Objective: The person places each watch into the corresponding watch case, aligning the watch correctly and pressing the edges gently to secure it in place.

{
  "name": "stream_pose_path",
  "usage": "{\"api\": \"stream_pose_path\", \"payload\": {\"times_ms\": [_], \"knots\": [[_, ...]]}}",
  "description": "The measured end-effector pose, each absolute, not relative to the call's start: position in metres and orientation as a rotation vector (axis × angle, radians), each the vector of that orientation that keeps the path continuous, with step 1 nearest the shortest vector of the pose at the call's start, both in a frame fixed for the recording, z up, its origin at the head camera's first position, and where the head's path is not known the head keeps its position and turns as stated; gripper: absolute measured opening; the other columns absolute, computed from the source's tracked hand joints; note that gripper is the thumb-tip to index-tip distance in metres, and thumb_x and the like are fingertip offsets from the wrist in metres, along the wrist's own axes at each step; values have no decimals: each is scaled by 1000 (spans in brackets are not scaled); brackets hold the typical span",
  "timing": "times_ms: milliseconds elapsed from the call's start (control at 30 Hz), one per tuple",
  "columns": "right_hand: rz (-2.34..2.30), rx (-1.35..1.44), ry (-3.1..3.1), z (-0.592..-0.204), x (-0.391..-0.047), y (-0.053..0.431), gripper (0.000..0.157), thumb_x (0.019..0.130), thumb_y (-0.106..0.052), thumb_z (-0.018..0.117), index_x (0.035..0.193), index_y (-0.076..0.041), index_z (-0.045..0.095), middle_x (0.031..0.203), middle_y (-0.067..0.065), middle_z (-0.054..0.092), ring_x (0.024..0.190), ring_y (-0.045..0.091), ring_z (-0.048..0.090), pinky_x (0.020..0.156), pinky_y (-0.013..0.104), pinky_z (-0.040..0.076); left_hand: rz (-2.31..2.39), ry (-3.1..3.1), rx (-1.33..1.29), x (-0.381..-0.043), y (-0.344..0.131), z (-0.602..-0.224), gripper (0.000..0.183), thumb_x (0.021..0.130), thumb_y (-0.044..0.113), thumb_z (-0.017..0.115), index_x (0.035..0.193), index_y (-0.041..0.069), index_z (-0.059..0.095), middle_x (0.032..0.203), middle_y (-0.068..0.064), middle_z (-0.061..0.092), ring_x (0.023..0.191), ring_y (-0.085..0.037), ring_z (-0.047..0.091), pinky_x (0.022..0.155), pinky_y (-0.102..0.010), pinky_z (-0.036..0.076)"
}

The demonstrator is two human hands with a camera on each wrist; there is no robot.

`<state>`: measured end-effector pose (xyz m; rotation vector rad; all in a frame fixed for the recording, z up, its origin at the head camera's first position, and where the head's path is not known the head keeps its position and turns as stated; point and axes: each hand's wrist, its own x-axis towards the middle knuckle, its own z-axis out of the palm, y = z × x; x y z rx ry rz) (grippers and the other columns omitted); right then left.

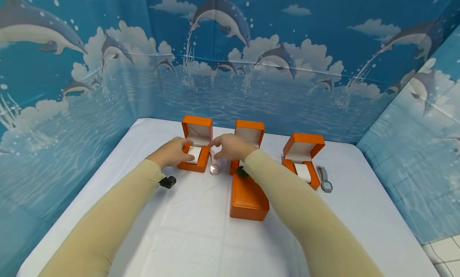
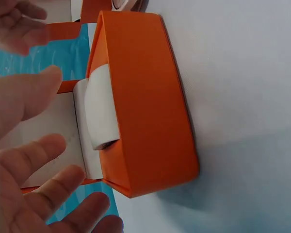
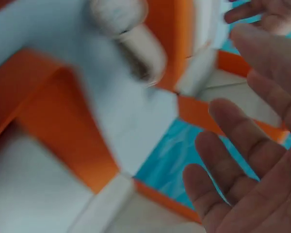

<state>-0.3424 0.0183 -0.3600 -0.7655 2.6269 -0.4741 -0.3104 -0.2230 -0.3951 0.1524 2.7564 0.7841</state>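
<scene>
At the left of the table stands an orange watch box (image 1: 185,166) with its lid raised and a white cushion (image 1: 194,153) inside. My left hand (image 1: 172,152) hovers over this box, thumb and fingers spread on either side of the cushion; the left wrist view shows nothing in its grasp. A watch with a pinkish band (image 1: 214,168) lies on the cloth just right of the box. Above the watch's upper end is my right hand (image 1: 231,146), its fingers (image 3: 228,116) loosely extended and holding nothing. It partly hides a second raised-lid orange box (image 1: 250,127).
A closed orange box (image 1: 249,201) stands in front of the middle one. Farther right are another orange box (image 1: 305,140) with its lid raised and a grey-banded watch (image 1: 326,184). A dolphin-print curtain (image 1: 215,93) borders the white-clothed table (image 1: 190,237).
</scene>
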Motion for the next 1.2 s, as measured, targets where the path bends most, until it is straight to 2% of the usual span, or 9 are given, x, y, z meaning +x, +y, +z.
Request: {"api": "stream_pose_path", "payload": {"times_ms": [300, 600, 867, 967, 1067, 1100, 1200], "knots": [[-250, -844, 2541, -368, -351, 21, 49, 97, -26, 77, 145, -23, 66, 145, 7, 64, 134, 26, 60, 109, 41, 54, 674, 2723, 210, -318, -230, -400, 75, 99, 40, 73, 162, 15, 42, 167, -20, 31, 147, -38, 43, 123, -59, 38], [-55, -985, 2458, -375, -355, 9, 44, 100, -21, 72, 144, -25, 68, 140, 3, 66, 127, 21, 61, 111, 37, 53, 592, 2744, 263, -325, -229, -405, 76, 95, 40, 76, 160, 14, 45, 163, -23, 35, 145, -42, 43, 122, -61, 38], [101, -1053, 2404, -381, -357, 6, 54, 96, -6, 69, 146, -28, 65, 152, -2, 61, 144, 20, 53, 119, 36, 46, 563, 2773, 260, -329, -227, -410, 79, 92, 42, 78, 159, 15, 46, 163, -21, 37, 143, -43, 41, 120, -63, 38], [108, -1047, 2388, -384, -359, 6, 59, 95, -3, 70, 147, -30, 64, 154, 0, 59, 135, 20, 57, 98, 30, 54, 553, 2781, 260, -330, -227, -411, 79, 92, 41, 78, 160, 17, 46, 163, -20, 36, 143, -43, 40, 120, -64, 38], [133, -1068, 2377, -389, -362, 5, 61, 95, -2, 70, 147, -33, 64, 153, -1, 60, 123, 18, 58, 85, 28, 48, 553, 2779, 243, -331, -226, -412, 79, 92, 40, 79, 160, 17, 45, 163, -20, 35, 142, -42, 40, 120, -63, 39], [139, -1076, 2373, -390, -362, 4, 61, 95, -1, 70, 147, -33, 64, 153, -1, 60, 120, 19, 57, 83, 29, 47, 551, 2776, 239, -331, -226, -412, 79, 92, 40, 79, 160, 18, 45, 162, -20, 35, 142, -41, 40, 120, -63, 39], [168, -1135, 2378, -393, -362, 3, 61, 95, 1, 68, 146, -31, 65, 149, 0, 63, 118, 17, 58, 92, 28, 47, 551, 2766, 221, -332, -227, -414, 80, 93, 39, 79, 161, 18, 44, 160, -21, 34, 139, -40, 41, 119, -61, 40]]}}
